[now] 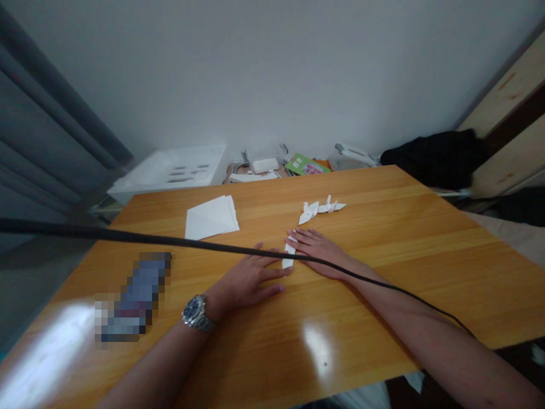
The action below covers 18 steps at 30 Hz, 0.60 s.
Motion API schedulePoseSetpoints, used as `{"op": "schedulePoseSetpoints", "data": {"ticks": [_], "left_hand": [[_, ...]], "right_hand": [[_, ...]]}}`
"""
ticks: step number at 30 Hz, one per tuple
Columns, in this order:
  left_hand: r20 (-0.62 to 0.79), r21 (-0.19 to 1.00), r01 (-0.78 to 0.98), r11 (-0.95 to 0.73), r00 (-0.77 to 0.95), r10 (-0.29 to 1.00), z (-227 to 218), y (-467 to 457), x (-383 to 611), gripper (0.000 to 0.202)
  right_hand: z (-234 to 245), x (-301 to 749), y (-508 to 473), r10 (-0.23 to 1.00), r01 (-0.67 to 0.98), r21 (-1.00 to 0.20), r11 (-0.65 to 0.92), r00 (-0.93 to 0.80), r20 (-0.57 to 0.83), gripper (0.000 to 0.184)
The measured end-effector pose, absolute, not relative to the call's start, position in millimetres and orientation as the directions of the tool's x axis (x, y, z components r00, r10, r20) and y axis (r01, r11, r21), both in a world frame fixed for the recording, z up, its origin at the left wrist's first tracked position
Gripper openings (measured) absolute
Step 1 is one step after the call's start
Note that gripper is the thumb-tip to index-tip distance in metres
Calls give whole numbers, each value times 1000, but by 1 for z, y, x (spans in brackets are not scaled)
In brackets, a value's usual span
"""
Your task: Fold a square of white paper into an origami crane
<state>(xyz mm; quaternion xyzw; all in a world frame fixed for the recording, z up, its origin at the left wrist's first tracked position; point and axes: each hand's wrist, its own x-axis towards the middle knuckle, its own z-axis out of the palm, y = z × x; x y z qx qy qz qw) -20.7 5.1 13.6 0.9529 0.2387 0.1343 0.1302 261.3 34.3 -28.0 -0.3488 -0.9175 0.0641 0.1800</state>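
A narrow folded piece of white paper (288, 262) lies flat on the wooden table between my hands. My left hand (251, 277), with a metal watch (196, 311) on its wrist, rests on the table with fingers spread, its fingertips at the paper's left and lower edge. From the right, my right hand (317, 250) lies flat, fingers stretched over the paper's upper part and partly hiding it. Just beyond my right hand sit two folded paper cranes, a nearer crane (309, 212) and a farther crane (331, 205).
White paper sheets (210, 218) lie at the table's back left. A pixelated, phone-like object (138, 295) is at left. A dark cable (230, 249) crosses the view in front of my hands. Behind the wooden table (383, 227) are a white tray (170, 165) and a green booklet (304, 165).
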Motion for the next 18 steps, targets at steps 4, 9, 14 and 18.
{"op": "schedulePoseSetpoints", "data": {"ticks": [4,9,14,18], "left_hand": [[207,277,456,-846,831,516,13,3,-18,36],[211,318,448,-835,826,523,15,2,-16,37],[251,365,505,-782,755,605,12,9,-13,38],[270,323,565,-760,715,646,6,13,-9,39]], "right_hand": [[-21,262,33,636,563,-294,772,-687,352,39],[-20,261,31,619,490,-389,780,-695,365,30],[-22,260,32,595,446,-412,795,-709,379,31],[-19,258,32,589,447,-401,799,-712,381,28]]}}
